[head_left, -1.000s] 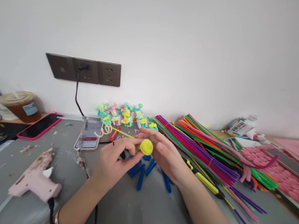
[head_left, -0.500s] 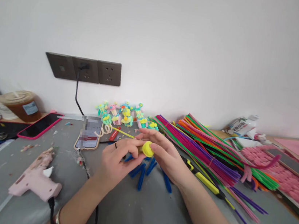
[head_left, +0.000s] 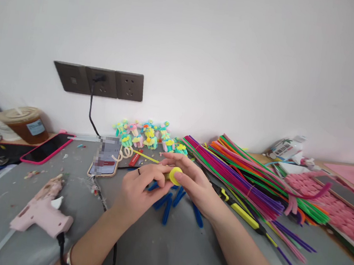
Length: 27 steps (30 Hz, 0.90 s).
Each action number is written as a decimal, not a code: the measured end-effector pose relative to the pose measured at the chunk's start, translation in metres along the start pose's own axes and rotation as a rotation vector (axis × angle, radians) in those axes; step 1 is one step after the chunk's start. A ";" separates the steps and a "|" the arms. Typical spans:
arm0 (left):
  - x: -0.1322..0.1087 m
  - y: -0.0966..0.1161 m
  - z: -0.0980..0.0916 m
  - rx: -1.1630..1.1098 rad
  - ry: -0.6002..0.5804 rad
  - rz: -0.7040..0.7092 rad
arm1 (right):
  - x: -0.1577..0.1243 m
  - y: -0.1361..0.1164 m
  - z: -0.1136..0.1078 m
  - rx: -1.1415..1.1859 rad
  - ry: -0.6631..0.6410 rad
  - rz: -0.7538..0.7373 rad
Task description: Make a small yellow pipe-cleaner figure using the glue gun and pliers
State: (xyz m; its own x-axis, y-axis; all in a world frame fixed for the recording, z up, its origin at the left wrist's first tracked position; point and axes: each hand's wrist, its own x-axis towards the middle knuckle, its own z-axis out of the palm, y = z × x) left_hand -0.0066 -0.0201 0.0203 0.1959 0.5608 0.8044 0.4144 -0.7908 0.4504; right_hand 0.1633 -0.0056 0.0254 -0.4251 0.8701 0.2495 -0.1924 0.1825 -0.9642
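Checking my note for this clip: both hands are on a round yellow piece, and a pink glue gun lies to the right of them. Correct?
The side is wrong: in the head view, the pink glue gun lies to the left, not the right. The left hand and right hand are indeed both on the round yellow piece.
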 end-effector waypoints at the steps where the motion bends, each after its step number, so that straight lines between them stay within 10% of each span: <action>1: 0.000 0.000 0.000 -0.008 -0.001 -0.003 | 0.000 0.000 0.000 -0.007 -0.001 -0.001; 27: -0.001 0.002 0.002 0.023 0.048 0.011 | -0.002 0.003 -0.001 -0.013 -0.012 0.018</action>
State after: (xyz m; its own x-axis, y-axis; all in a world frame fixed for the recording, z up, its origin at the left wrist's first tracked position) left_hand -0.0042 -0.0212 0.0198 0.1582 0.5389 0.8273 0.4331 -0.7909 0.4323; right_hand 0.1647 -0.0066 0.0219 -0.4387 0.8679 0.2331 -0.1731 0.1729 -0.9696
